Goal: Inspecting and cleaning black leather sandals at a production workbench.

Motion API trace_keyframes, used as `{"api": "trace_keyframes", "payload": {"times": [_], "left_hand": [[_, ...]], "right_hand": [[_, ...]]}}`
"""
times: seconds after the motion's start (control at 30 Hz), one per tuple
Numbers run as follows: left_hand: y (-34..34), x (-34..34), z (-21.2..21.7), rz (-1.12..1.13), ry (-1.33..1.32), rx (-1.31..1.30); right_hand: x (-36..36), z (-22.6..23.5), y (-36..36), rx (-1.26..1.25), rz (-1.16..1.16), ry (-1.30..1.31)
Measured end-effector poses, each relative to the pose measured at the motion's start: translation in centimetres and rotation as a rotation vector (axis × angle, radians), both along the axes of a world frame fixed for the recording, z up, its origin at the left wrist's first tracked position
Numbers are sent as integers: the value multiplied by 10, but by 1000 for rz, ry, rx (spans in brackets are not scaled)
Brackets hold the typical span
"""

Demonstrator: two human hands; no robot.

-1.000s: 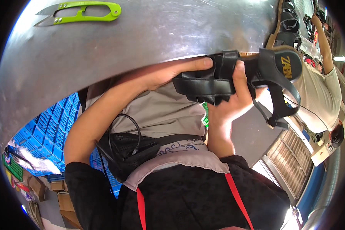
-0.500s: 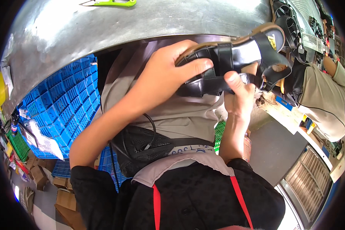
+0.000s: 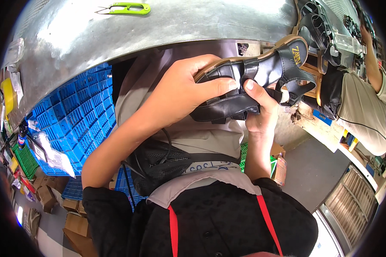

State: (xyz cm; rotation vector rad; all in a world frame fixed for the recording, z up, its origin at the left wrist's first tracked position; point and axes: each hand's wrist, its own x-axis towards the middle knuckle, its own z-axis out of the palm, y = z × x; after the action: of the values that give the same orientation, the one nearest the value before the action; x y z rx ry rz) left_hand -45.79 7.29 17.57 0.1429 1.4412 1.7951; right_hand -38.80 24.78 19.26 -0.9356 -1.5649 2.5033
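Observation:
A black strappy sandal with a tan sole edge is held up over my lap, just in front of the metal table edge. Its toe end points left and its heel, with gold lettering on the insole, points to the upper right. My left hand grips the toe end, thumb lying across the front straps. Closed around the near side is my right hand, its thumb pressed on a strap near the middle. The fingers of both hands are partly hidden behind the sandal.
Green thread snips lie on the metal table. More black sandals are at the upper right, near another person. Blue plastic crates stand at left, with cardboard boxes below them.
My right thumb has shifted left, up the straps towards my left thumb. The sandal sits slightly lower and more of its insole lettering shows. The snips appear further into view.

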Motion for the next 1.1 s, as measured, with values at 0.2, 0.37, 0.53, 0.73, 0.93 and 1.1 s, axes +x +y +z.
{"api": "trace_keyframes", "payload": {"times": [0.2, 0.37, 0.53, 0.73, 0.93, 1.1], "left_hand": [[10, 1, -10, 45, -121, 147], [11, -5, -20, 27, -387, 293], [27, -7, -31, 63, -453, 368], [29, -18, -62, -13, -511, 470], [33, -20, -75, -73, -636, 574], [34, -24, -67, -167, -742, 574]], "right_hand": [[-5, -4, 6, -49, -98, 10], [-11, -9, 4, 83, -183, 59], [-5, -21, 15, 763, -126, 161], [-10, -9, -1, 1173, -92, 190], [-14, -12, -2, 1371, -75, 344], [-11, -18, 11, 1694, 63, 472]]}}
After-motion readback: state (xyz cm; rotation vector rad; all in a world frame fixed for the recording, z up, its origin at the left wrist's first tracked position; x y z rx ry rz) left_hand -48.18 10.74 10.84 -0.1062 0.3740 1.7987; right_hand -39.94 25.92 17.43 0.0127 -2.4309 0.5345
